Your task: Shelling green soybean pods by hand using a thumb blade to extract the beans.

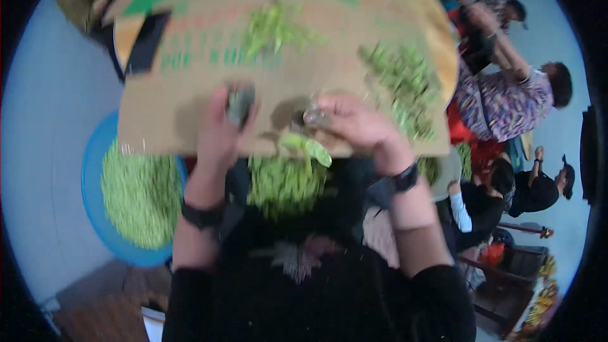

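Note:
My left hand (217,128) is over the near part of a cardboard sheet (161,101), its fingers curled at a blurred grey-green thing (240,105) whose kind I cannot make out. To its right, my right hand (358,123) has its fingers drawn together, with something greyish and shiny at the tips, too smeared to name. Just below those fingertips, pale green pod-like pieces (305,148) hang at the cardboard's near edge. Under that edge, in front of my body, is a heap of cut green pieces (288,183).
On the cardboard lie a small green pile (275,28) and a larger one (405,85) at the right. A blue basin (93,180) of green pieces stands at the left. Several people (506,98) are at the right; another person's arm (104,0) shows at the far left.

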Demonstrator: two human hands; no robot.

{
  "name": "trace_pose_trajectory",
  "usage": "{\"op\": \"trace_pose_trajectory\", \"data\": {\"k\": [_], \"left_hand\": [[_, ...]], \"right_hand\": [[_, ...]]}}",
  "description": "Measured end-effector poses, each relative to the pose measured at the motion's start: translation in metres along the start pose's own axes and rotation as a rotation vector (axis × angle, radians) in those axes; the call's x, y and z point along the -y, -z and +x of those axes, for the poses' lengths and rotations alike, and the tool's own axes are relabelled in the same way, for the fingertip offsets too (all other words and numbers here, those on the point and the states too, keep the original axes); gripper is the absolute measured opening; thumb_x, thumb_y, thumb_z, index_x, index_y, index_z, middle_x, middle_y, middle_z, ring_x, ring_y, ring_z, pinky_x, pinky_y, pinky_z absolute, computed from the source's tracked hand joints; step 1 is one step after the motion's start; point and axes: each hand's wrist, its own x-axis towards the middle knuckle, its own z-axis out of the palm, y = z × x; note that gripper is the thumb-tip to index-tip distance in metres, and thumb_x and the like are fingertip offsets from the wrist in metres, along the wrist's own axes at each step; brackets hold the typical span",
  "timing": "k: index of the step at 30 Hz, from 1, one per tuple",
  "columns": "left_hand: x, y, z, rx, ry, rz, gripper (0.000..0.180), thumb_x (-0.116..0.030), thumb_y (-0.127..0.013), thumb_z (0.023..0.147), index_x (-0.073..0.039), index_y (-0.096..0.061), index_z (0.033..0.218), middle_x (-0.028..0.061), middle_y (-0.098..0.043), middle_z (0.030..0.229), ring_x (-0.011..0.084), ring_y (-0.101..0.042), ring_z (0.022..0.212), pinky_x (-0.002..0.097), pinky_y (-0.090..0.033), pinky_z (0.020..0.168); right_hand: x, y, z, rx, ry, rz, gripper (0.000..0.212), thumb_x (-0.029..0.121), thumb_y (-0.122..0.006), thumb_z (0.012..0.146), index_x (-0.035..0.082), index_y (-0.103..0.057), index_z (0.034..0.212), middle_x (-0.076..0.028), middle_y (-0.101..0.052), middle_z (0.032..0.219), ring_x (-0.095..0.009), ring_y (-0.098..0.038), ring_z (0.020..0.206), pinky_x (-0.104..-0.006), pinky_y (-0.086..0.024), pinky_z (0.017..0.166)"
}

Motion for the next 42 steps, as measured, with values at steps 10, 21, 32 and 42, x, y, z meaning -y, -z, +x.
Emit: {"op": "trace_pose_trajectory", "data": {"k": [10, 21, 32, 42], "left_hand": [[-0.013, -0.017, 0.013, 0.141, 0.115, -0.184, 0.017, -0.011, -0.045, 0.09, -0.001, -0.052, 0.101, 0.0059, -0.054, 0.087, 0.0109, -0.052, 0.076, 0.0177, -0.045, 0.063], [0.011, -0.051, 0.007, 0.228, 0.315, -0.128, 0.026, -0.005, -0.05, 0.086, -0.008, -0.052, 0.112, 0.001, -0.056, 0.086, 0.0054, -0.048, 0.064, 0.0172, -0.033, 0.049], [0.019, -0.044, -0.002, 0.157, -0.014, -0.096, 0.016, 0.0, -0.055, 0.081, -0.005, -0.056, 0.095, 0.0021, -0.059, 0.087, 0.0054, -0.049, 0.064, 0.0175, -0.032, 0.049], [0.02, -0.039, -0.018, 0.082, -0.204, 0.063, 0.014, -0.001, -0.056, 0.08, -0.002, -0.056, 0.094, 0.0004, -0.056, 0.087, 0.0051, -0.05, 0.071, 0.0191, -0.04, 0.059]], "right_hand": [[0.007, 0.087, 0.074, -0.857, 0.072, -1.076, 0.026, 0.024, -0.054, 0.08, 0.002, -0.054, 0.095, -0.024, -0.06, 0.084, -0.04, -0.057, 0.083, -0.0453, -0.046, 0.073], [0.021, 0.013, 0.019, -0.553, 0.128, -0.359, 0.018, 0.016, -0.054, 0.08, 0.0, -0.059, 0.086, -0.013, -0.058, 0.065, -0.02, -0.056, 0.059, -0.0324, -0.045, 0.057], [0.015, -0.02, -0.001, -0.224, 0.078, 0.284, 0.021, 0.022, -0.039, 0.093, 0.005, -0.051, 0.092, 0.004, -0.042, 0.059, -0.005, -0.034, 0.05, -0.0207, -0.029, 0.044], [0.001, -0.046, 0.002, -0.292, 0.071, 0.363, 0.018, 0.016, -0.037, 0.093, 0.006, -0.049, 0.084, 0.004, -0.042, 0.059, -0.003, -0.031, 0.042, -0.0186, -0.024, 0.038]]}}
